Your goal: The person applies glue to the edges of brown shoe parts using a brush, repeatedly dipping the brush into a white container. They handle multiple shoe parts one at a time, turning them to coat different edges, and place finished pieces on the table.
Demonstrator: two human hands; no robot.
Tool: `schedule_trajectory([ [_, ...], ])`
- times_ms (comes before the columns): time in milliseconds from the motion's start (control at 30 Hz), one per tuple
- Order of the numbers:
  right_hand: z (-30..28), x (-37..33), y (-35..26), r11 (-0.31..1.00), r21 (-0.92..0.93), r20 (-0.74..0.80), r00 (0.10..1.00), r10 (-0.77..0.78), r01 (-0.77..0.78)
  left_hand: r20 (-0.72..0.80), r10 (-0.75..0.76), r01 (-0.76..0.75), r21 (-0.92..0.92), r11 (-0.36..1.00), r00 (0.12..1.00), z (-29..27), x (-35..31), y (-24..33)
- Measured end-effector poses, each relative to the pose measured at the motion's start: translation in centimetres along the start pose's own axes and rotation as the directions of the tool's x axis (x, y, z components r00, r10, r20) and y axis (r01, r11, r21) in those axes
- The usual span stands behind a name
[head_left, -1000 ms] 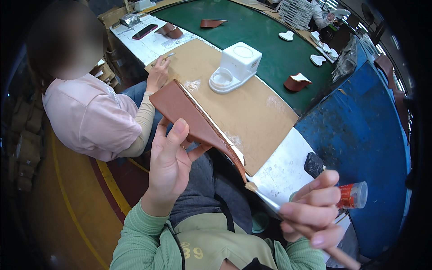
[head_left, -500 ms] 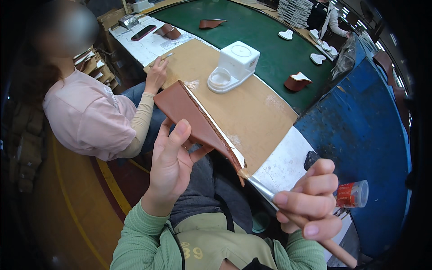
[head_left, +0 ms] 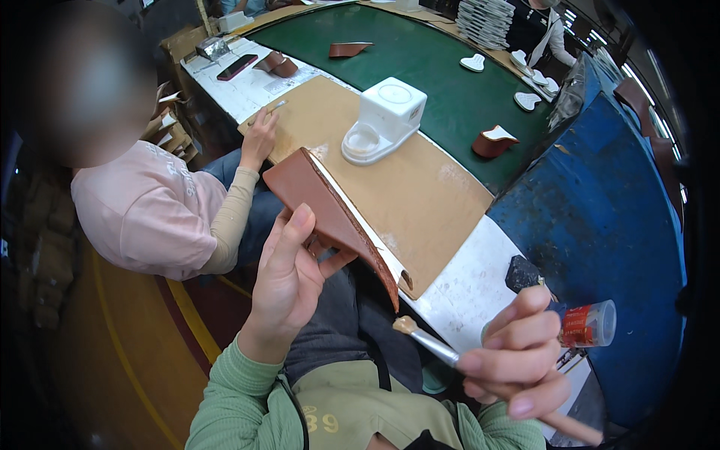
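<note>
My left hand (head_left: 289,281) grips a brown leather shoe upper (head_left: 322,206) from below, thumb on its outer face. A pale lining shows along the upper's raw edge, and its narrow end points down toward my right hand. In my right hand (head_left: 517,360), a brush (head_left: 435,346) with a metal ferrule and wooden handle is held between the fingers. Its tan, clumped bristles are just below the upper's narrow tip, apart from it.
A white glue dispenser (head_left: 384,120) stands on the tan work board (head_left: 442,217). Beyond lies a green belt (head_left: 420,52) with several shoe parts. At right are a blue panel (head_left: 600,195) and a clear cup with red label (head_left: 589,324). A co-worker (head_left: 150,210) sits at left holding a brush.
My right hand has drawn the brush down, off the upper's narrow end, which it touched before. The upper has tilted slightly, held in my left hand.
</note>
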State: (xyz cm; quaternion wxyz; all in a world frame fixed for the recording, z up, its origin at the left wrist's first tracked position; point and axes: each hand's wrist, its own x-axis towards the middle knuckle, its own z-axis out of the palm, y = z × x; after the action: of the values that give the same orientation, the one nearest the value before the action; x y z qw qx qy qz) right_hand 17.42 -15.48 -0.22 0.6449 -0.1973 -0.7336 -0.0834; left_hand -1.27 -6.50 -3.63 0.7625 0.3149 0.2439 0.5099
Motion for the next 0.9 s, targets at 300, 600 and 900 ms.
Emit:
schedule_trajectory([
  [300,-2.4,-0.9,1.8,0.848,0.330,0.203,0.908,0.365,-0.415,0.034,0.010,-0.010,0.009,1.000,0.999,0.8,1.4,0.3],
  [600,-5.0,-11.4,5.3,0.123,0.634,0.038,0.189,0.981,-0.764,0.086,0.060,-0.066,0.069,0.995,0.994,3.7,6.7,0.2],
  [900,-6.9,-15.6,6.4,0.097,0.705,-0.017,0.120,0.993,-0.702,0.155,0.099,-0.137,0.256,0.957,0.983,10.4,20.1,-6.6],
])
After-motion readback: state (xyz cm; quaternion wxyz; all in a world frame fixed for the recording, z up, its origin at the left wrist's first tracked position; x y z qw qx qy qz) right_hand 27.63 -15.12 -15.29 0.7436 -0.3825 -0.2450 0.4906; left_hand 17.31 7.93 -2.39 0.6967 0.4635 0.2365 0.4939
